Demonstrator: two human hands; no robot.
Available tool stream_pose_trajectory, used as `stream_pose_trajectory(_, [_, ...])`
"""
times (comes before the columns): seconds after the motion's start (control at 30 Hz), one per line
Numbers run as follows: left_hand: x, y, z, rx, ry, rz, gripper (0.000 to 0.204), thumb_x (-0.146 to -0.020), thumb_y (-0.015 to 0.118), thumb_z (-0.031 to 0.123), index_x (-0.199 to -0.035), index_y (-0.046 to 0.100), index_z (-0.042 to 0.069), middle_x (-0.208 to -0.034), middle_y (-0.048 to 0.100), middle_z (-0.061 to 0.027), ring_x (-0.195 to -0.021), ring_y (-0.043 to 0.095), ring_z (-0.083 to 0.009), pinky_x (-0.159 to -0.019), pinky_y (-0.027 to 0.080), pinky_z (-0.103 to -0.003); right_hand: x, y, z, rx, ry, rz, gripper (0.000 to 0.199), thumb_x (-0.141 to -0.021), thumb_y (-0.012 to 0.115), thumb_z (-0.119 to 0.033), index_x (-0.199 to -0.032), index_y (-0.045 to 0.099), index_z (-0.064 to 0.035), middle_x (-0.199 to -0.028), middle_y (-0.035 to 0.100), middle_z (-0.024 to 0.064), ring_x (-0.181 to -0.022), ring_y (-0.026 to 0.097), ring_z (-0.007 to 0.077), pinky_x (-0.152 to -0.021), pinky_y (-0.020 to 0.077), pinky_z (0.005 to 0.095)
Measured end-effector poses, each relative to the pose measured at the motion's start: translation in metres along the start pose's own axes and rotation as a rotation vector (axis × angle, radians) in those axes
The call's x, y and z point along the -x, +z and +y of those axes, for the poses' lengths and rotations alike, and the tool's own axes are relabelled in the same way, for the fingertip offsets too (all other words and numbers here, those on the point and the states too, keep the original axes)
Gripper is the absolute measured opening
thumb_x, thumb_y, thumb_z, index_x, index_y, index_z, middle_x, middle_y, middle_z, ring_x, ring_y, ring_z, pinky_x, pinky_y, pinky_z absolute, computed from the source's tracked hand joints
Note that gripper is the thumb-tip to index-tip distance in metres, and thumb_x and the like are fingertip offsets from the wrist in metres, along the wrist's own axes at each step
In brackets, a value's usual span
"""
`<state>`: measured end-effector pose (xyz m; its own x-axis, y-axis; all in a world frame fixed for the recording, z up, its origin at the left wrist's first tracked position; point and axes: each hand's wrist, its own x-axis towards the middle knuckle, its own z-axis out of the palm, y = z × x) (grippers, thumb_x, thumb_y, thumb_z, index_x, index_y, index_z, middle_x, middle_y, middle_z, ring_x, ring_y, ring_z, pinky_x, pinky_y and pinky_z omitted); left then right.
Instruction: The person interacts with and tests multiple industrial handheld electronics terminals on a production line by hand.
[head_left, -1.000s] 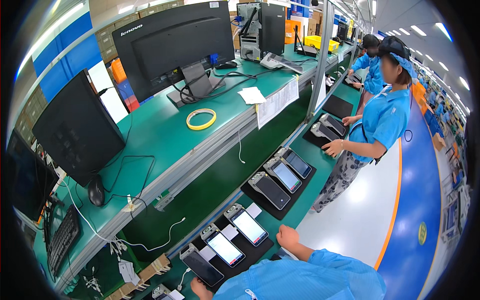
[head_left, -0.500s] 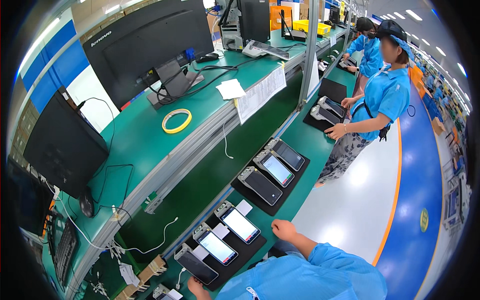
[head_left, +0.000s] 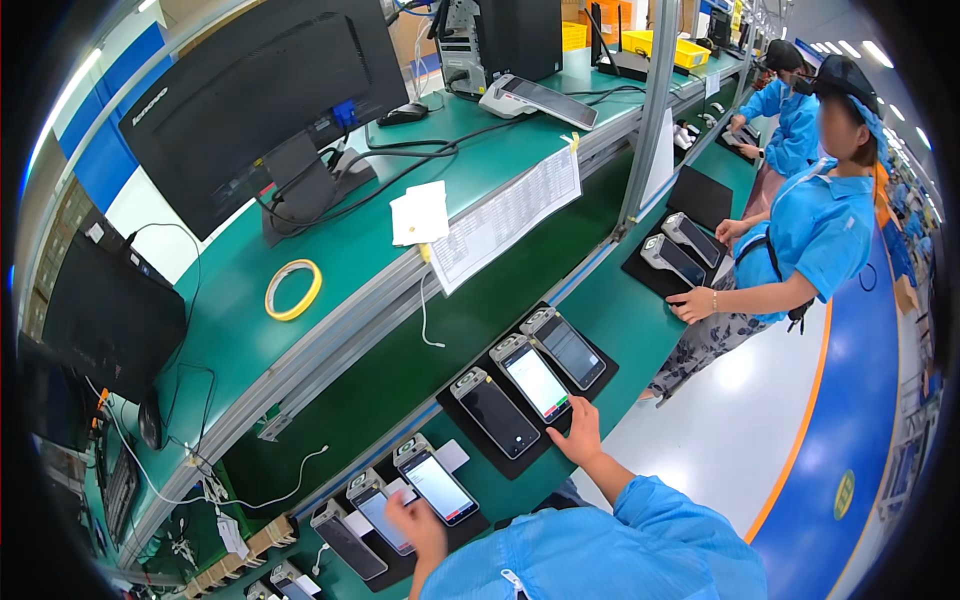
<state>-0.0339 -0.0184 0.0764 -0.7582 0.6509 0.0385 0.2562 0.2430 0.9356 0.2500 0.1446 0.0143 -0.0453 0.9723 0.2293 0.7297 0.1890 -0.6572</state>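
The left hand [head_left: 418,523] is blurred, so whether its fingers touch the handheld terminal [head_left: 372,508] under it cannot be told. The right hand [head_left: 578,432] covers the near corner of the lit terminal [head_left: 536,381] — its fingertips are hidden from above. The lowest terminals [head_left: 283,581] are cut off by the picture's dark rim. The keyboard [head_left: 120,492] at the left bends into shadow. The printed sheet [head_left: 506,216] hanging off the upper shelf [head_left: 330,300] — too small to read.
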Motion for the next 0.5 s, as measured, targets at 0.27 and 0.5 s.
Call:
stream_pose_trajectory(0.27, [-0.034, 0.2, 0.085, -0.575, 0.828, -0.611, 0.054, -0.076, 0.064, 0.02, -0.129, 0.052, 0.01, -0.135, 0.037, -0.0228, -0.124, 0.036, -0.0417, -0.103, 0.029, -0.053, -0.02, -0.006, 0.017, -0.041, -0.102, -0.049, 0.075, -0.066, 0.081, -0.025, -0.126, 0.043, -0.0017, -0.127, 0.045, 0.0186, -0.114, 0.043, 0.0374, -0.097, 0.0361, 0.0447])
stream_pose_trajectory(0.5, [-0.051, 0.245, 0.094, -0.547, 0.8, -0.62, 0.04, -0.078, 0.061, 0.016, -0.117, 0.057, 0.008, -0.128, 0.043, -0.0219, -0.117, 0.04, -0.0405, -0.099, 0.033, -0.051, -0.017, -0.01, 0.03, -0.091, -0.153, -0.09, 0.071, -0.064, 0.082, -0.024, -0.12, 0.044, -0.0024, -0.125, 0.046, 0.0192, -0.113, 0.042, 0.0382, -0.097, 0.0353, 0.0455])
